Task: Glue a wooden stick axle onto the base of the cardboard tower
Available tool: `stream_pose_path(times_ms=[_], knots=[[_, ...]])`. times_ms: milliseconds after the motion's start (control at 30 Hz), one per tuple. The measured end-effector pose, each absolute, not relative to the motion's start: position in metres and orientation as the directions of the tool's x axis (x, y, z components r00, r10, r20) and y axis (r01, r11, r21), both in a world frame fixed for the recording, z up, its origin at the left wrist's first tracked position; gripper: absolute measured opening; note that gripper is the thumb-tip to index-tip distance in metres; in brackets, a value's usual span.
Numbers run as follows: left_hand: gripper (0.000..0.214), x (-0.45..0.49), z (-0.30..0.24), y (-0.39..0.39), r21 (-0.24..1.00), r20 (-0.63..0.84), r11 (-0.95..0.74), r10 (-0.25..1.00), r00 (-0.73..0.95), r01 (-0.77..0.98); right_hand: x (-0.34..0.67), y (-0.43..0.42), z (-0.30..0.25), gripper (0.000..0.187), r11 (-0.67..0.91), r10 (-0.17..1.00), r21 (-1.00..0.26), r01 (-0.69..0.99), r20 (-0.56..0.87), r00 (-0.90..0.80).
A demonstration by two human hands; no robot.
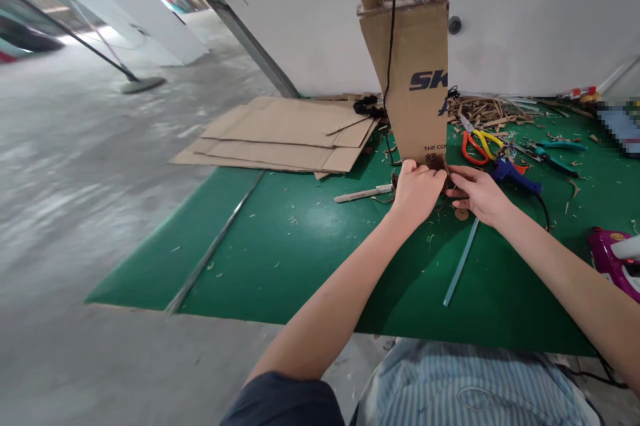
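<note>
A tall tapered cardboard tower (415, 73) stands upright on the green mat (300, 239), with a black cord running down its front. My left hand (417, 189) is closed at the tower's foot, fingers curled against its bottom edge. My right hand (475, 193) pinches a small dark cardboard piece (440, 165) right beside it at the base. What the left fingers hold is hidden. A small cardboard disc (461, 214) lies just under my right hand.
Flat cardboard sheets (290, 136) lie at the mat's far left. Orange-and-yellow scissors (477, 145), a blue glue gun (513, 173), teal pliers (555, 153) and cardboard scraps (483, 109) sit right of the tower. A glue stick (460, 263), a white stick (363, 194) and a purple device (615, 259) are nearby.
</note>
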State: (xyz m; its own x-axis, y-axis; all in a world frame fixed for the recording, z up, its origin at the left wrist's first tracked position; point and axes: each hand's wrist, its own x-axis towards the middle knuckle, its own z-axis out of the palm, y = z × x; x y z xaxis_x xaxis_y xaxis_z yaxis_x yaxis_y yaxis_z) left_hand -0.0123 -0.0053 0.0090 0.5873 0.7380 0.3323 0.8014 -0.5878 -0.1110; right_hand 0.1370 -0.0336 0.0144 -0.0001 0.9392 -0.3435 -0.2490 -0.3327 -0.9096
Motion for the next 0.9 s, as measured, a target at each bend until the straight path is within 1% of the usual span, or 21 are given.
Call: stream_pose_path(times_ms=[100,333,400,500,567,700,800,900], knots=[[0.022,-0.014,0.01,-0.006,-0.117,0.326,-0.589,0.738,0.591,0.8,0.136,-0.033,0.016,0.014,-0.337,0.933,-0.907,-0.253,-0.357,0.037],[0.021,-0.016,0.011,-0.006,-0.096,0.324,-0.594,0.74,0.589,0.799,0.125,-0.03,0.02,0.008,-0.37,0.918,-0.917,-0.148,-0.385,0.093],[0.02,-0.016,0.011,-0.007,-0.094,0.316,-0.591,0.746,0.587,0.802,0.125,-0.029,0.02,0.005,-0.39,0.908,-0.907,-0.156,-0.407,0.095],[0.02,-0.016,0.013,-0.008,-0.099,0.31,-0.588,0.748,0.587,0.802,0.128,-0.028,0.022,0.002,-0.42,0.898,-0.884,-0.206,-0.438,0.048],[0.019,-0.017,0.013,-0.008,-0.106,0.304,-0.593,0.745,0.594,0.798,0.131,-0.028,0.022,0.004,-0.427,0.897,-0.871,-0.242,-0.442,0.01],[0.019,-0.019,0.012,-0.007,-0.118,0.308,-0.605,0.732,0.608,0.787,0.135,-0.031,0.022,0.008,-0.415,0.902,-0.865,-0.283,-0.432,-0.005],[0.02,-0.021,0.01,-0.006,-0.123,0.321,-0.616,0.717,0.619,0.778,0.136,-0.033,0.021,0.011,-0.411,0.906,-0.875,-0.256,-0.423,-0.007],[0.021,-0.022,0.009,-0.004,-0.121,0.336,-0.62,0.709,0.62,0.775,0.135,-0.034,0.018,0.015,-0.367,0.925,-0.904,-0.219,-0.38,0.019]])
